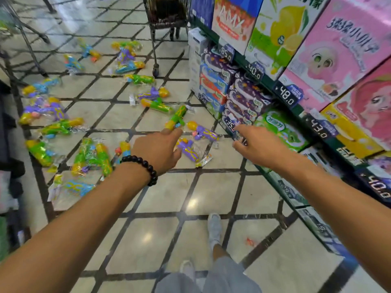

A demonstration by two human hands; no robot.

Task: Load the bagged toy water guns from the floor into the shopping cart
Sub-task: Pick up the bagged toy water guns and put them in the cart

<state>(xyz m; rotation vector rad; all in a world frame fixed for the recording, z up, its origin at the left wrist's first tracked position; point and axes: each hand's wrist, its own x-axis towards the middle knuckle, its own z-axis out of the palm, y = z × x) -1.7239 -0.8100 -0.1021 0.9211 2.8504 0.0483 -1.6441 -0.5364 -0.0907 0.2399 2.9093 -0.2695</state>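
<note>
At six o'clock, nearest the camera, the person's grey-trousered legs and two pale shoes (214, 229) stand on a stretch of bare cream tile floor (213, 193) crossed by dark diagonal grout lines; this patch is the widest open room in view. A small orange scrap (250, 242) lies on it at five o'clock.

Both forearms reach forward over that open tile. The left hand (157, 150), with a dark bead bracelet (142, 169) at the wrist, hangs with fingers loosely extended and holds nothing, just above a purple bagged water gun (189, 151). The right hand (257, 144) is likewise spread and relaxed, gripping nothing, close to the lower shelf edge (281, 187) that runs along the right from four to one o'clock, stacked with tissue packs (243, 102) and drink cartons (342, 51) above price tags.

Beyond the hands, the bagged toy water guns (156, 102) are strewn from nine to twelve o'clock: clear crinkled bags holding green, yellow, purple and blue plastic guns, some overlapping in heaps, others lying singly with tile between them. They narrow the floor on the left.

At twelve o'clock the shopping cart (166, 15) stands against the shelf end, its wheel (156, 71) just beside the farthest guns.
</note>
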